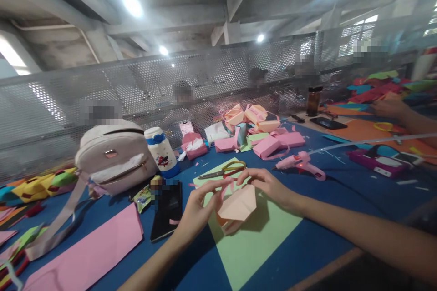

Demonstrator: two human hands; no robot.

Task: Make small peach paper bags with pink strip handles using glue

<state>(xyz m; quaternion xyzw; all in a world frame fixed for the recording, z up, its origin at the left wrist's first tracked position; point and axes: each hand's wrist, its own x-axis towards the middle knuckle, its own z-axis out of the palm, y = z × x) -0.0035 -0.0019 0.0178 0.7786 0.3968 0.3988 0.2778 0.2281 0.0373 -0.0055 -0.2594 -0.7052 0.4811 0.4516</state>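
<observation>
A small peach paper bag (238, 207) hangs between my hands above a light green paper sheet (259, 236). My left hand (196, 209) pinches a thin pink paper strip (223, 187) at the bag's top left. My right hand (269, 186) is closed on the bag's upper right edge, fingers curled over it. Scissors with yellow-green handles (225, 170) lie on the green sheet just behind the hands. A pink glue gun (300, 163) rests to the right of them.
A beige backpack (112, 154), a white bottle (162, 152) and a black phone (167, 211) sit at the left. A large pink sheet (92, 250) lies at the front left. Finished pink paper bags (259, 134) pile up behind. Another person's arm (406, 116) works at the far right.
</observation>
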